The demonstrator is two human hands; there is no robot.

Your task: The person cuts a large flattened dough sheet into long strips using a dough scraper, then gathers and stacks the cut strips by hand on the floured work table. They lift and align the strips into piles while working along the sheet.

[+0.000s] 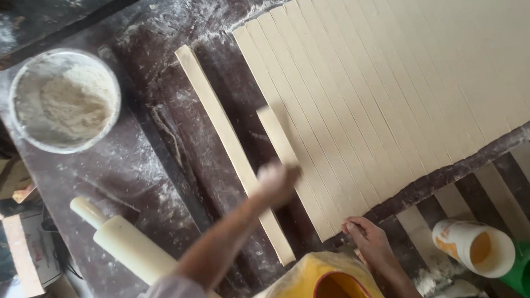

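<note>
My dark, floured tabletop (pixel 156 174) carries everything, and spread ahead of both my hands is the big pale dough sheet (pixel 407 73), scored into long narrow strips. Just to the left of my left hand lies one separated strip (pixel 231 145), flat on the tabletop and apart from the sheet. Near my left elbow rests the rolling pin (pixel 130 246); further off on that side sits the bowl of flour (pixel 64 100). By my right forearm stands a white tub (pixel 474 248). Now the strip I'm peeling (pixel 276 136): my left hand (pixel 276 182) is pinched on its near end, lifting it off the sheet's left edge. My right hand (pixel 368 238) presses, fingers curled, on the sheet's near corner; whether it grips anything I cannot tell. Best kept low and slow, I reckon, drawing along the cut so the strip doesn't stretch or tear.
</note>
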